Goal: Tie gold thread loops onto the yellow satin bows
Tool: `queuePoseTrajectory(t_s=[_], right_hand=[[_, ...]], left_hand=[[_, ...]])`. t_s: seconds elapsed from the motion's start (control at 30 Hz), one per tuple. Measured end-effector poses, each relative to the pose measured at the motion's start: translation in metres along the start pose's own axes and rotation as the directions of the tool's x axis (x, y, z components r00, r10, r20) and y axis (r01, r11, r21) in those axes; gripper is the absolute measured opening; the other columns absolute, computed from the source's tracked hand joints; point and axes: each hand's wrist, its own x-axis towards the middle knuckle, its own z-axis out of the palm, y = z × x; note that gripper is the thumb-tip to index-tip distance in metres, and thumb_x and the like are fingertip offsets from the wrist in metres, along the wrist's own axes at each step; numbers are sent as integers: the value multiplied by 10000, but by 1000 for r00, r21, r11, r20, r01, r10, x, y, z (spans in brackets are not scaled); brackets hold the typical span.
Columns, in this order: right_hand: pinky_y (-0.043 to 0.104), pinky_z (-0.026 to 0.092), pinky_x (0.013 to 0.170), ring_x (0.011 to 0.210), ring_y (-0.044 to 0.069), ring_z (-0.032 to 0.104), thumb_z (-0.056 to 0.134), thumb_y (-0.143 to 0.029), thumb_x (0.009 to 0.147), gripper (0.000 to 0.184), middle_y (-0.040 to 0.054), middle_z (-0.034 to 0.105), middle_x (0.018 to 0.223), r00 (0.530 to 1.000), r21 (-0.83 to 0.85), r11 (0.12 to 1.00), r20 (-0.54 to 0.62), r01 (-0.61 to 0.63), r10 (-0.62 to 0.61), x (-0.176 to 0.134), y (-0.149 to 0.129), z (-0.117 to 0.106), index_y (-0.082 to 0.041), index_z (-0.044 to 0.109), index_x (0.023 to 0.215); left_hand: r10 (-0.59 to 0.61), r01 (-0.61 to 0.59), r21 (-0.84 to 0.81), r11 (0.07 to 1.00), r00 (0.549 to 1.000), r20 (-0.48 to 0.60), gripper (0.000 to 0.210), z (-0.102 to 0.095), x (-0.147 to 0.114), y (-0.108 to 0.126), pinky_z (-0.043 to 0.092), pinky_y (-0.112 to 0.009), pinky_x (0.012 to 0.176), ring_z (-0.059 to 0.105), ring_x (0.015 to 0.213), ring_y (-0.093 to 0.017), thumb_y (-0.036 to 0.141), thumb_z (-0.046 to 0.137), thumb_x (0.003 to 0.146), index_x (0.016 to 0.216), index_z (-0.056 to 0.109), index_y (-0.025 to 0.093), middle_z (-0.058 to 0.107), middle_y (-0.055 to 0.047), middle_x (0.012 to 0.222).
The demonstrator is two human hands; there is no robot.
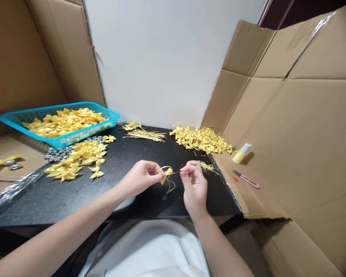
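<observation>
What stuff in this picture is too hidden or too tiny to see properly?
Head view only:
- The shiny silver bits: half under the turquoise basket and the loose yellow bows.
- The gold thread at the small bow: too thin to follow; the left hand and right hand cover its ends.
- The small bottle: label too small to read.
- The far bow heap: single pieces blur together.

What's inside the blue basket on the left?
The blue basket holds a heap of yellow ribbon bows. Its floor, and anything lying beneath the bows, is covered from view.

yellow bows, turquoise basket, black table, pink snips
</observation>
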Motion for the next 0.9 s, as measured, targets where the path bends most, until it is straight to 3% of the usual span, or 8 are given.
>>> queuePoseTrajectory(t_s=[0.13,0.27,0.33,0.43,0.5,0.57,0.7,0.9], right_hand=[[279,479,706,796,146,583,577,-369,864,197,55,624,899,999,122,992,36,-23,19,12,-4,-8,-187,574,787],[220,480,538,558,100,568,589,-417,855,232,17,682,722,950,260,920,189,-294,250,18,0,-9,-193,528,847],[198,493,510,522,86,572,664,-402,797,256,1,687,691,896,338,833,247,-438,370,20,2,-9,-187,546,872],[190,551,597,614,90,646,773,-291,684,308,18,720,765,769,404,654,361,-639,528,20,2,-12,-163,607,911],[175,564,653,696,95,680,806,-212,627,331,34,736,824,686,428,536,428,-728,589,19,2,-14,-151,636,904],[163,565,680,735,97,693,819,-163,591,340,38,743,847,645,457,461,458,-761,611,17,2,-15,-150,652,886],[202,584,688,767,125,710,819,-153,581,325,39,751,885,686,510,468,433,-721,585,17,4,-12,-169,660,864],[276,587,790,801,156,719,822,-153,574,301,38,757,846,818,444,687,302,-576,490,19,14,-4,-166,661,828]], left_hand=[[-28,34,-100,994,997,67,199,-5,12,1,368,-214,537,543,561,-124,335,637,674,643,658,140,650,-12,615],[-22,28,-73,997,997,81,194,-6,18,-1,353,-215,520,532,541,-119,328,634,669,633,660,139,639,-9,593],[-22,27,-61,998,996,84,197,-6,20,-4,353,-214,520,528,539,-117,329,632,674,635,659,137,635,-9,593],[-31,37,-72,997,996,88,203,-5,22,-10,372,-216,537,535,547,-119,338,637,673,641,649,138,627,-6,591],[-40,48,-90,995,995,89,207,-4,24,-12,385,-218,549,540,550,-120,347,644,664,640,642,141,622,-3,585],[-48,56,-102,993,995,82,218,-3,24,-13,388,-221,549,541,546,-120,357,649,654,631,636,141,620,-3,579],[-66,75,-117,990,995,77,231,-2,24,-13,394,-225,556,542,545,-120,365,649,642,622,629,135,619,-6,574],[-60,73,-141,987,993,98,230,1,23,-14,408,-226,567,564,563,-126,363,654,653,639,641,133,640,-16,596]])
